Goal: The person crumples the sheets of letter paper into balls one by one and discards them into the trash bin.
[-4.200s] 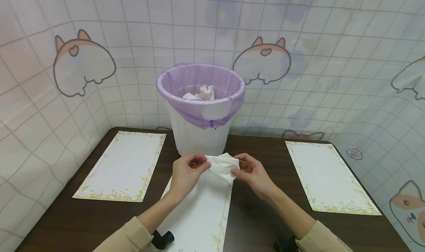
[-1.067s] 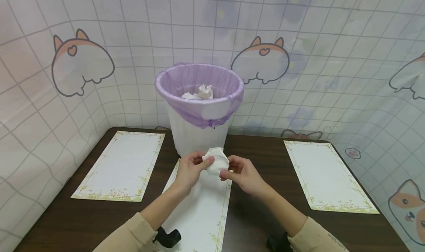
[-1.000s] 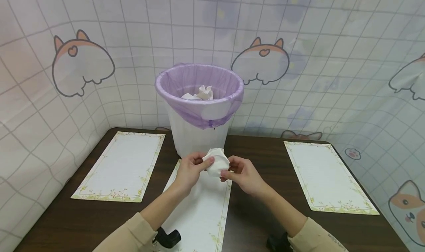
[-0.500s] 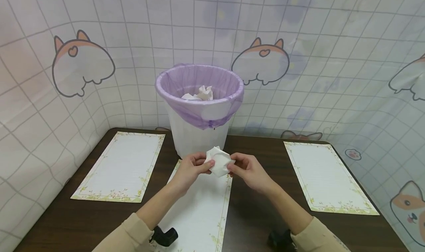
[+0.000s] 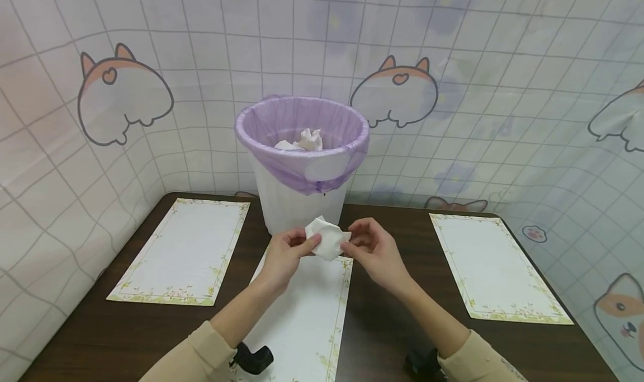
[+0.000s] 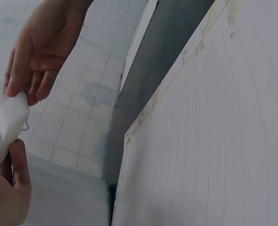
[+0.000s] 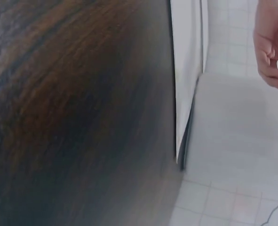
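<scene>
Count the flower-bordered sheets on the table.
3: one sheet on the table's left side, one in the middle before the bin, partly covered, one on the right. Any stacked underneath would be hidden.

The tissue is now more compact. The right hand spreads index and thumb wider than a moment ago.

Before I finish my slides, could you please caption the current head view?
Left hand pinching a folded white tissue, right hand at its edge, before a purple-lined wastebasket.
</scene>
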A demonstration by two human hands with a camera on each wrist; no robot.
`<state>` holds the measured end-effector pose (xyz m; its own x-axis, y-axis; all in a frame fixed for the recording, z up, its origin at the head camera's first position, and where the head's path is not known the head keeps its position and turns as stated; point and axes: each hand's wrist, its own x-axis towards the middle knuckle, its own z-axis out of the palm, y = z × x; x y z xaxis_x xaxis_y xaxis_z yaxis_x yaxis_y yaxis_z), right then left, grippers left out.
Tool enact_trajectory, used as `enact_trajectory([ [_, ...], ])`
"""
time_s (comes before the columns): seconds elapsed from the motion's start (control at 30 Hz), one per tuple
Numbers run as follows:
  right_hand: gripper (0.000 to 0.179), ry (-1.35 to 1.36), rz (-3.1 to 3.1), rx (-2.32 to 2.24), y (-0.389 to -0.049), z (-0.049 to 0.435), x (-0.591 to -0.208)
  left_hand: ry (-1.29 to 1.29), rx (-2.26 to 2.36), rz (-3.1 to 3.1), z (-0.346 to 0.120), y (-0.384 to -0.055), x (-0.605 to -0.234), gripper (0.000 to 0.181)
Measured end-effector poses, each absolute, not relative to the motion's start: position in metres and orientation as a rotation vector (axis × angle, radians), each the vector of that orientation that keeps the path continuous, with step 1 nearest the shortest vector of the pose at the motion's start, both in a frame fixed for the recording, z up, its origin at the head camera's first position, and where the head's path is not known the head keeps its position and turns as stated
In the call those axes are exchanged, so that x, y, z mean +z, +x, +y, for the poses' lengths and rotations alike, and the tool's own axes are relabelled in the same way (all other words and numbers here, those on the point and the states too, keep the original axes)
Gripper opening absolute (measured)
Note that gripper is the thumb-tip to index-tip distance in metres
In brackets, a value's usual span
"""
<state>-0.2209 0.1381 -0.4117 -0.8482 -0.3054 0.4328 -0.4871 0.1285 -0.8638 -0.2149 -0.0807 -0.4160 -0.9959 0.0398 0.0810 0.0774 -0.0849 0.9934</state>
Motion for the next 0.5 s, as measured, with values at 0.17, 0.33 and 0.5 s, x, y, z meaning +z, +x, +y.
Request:
enact_trajectory([
  [0.17, 0.032, 0.907, -2.142, 1.401, -0.218, 0.135, -0.415, 0.039, -2.256, -2.048, -0.077, -0.215, -0.416, 0.023],
  [0.33, 0.036, 1.039, -2.098, 1.191, -0.216, 0.13, -0.416, 0.107, -2.22, -2.015, -0.077, -0.216, -0.415, 0.023],
  [0.5, 0.047, 1.006, -2.094, 1.107, -0.215, 0.125, -0.421, 0.109, -2.258, -1.966, -0.078, -0.217, -0.415, 0.022],
])
